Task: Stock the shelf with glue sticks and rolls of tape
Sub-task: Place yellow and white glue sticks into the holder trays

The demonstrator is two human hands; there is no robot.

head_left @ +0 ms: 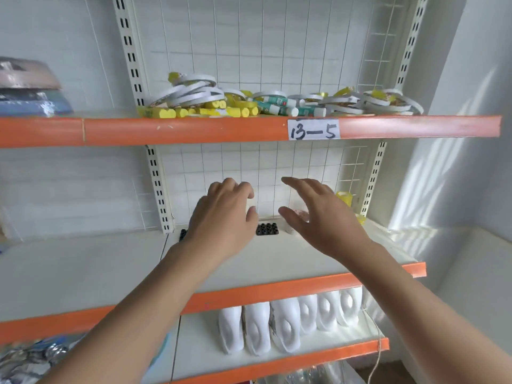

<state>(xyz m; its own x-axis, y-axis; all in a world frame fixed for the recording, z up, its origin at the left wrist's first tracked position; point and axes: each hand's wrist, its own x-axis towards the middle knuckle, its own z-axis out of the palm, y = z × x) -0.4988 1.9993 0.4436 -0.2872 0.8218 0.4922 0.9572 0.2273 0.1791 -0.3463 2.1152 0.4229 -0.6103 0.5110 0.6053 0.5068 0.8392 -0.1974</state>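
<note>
Glue sticks (279, 108) and rolls of tape (191, 91) were heaped on the upper shelf (194, 131); both were judged light and rigid, best taken around the barrel or rim. Below, the left hand (224, 217) was curled around something small and white, unidentifiable, while the right hand (318, 214) was spread, empty.

Left hand (227, 217) perhaps pinching a white item, right hand (318, 217) spread, middle shelf (277, 261)

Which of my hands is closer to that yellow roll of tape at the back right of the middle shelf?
Right. Your right hand reaches in just left of the yellow roll of tape; your left hand is farther left, past the black block.
</note>
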